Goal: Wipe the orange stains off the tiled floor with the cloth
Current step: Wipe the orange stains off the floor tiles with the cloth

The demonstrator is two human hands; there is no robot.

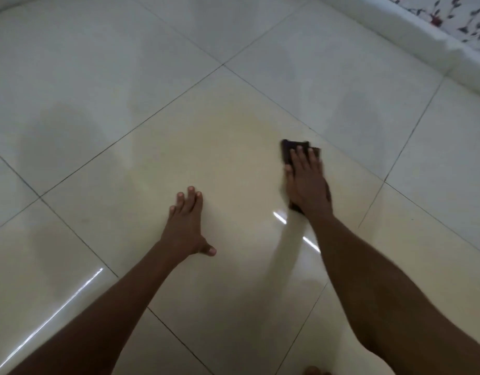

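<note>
Cloth (289, 152) lay flat under right hand (306, 182), fingers spread, pressing; faint orange stain (241, 123) far-left of it. Left hand (186, 226) empty, splayed on floor (98, 77).

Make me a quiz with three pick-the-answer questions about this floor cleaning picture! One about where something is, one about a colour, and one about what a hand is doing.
1. Where is the cloth?
A. Under the right hand
B. Under the left hand
C. Hanging on the wall

2. What colour is the cloth?
A. Bright yellow
B. Dark brown
C. White

3. What is the left hand doing?
A. Holding a bucket
B. Squeezing a sponge
C. Resting flat and empty on the tiled floor

Answers:
1. A, the cloth pokes out beyond the right hand's fingertips and beside its wrist.
2. B, it looks very dark against the pale tiles.
3. C, its fingers lie spread on the tile with nothing in them.
</note>
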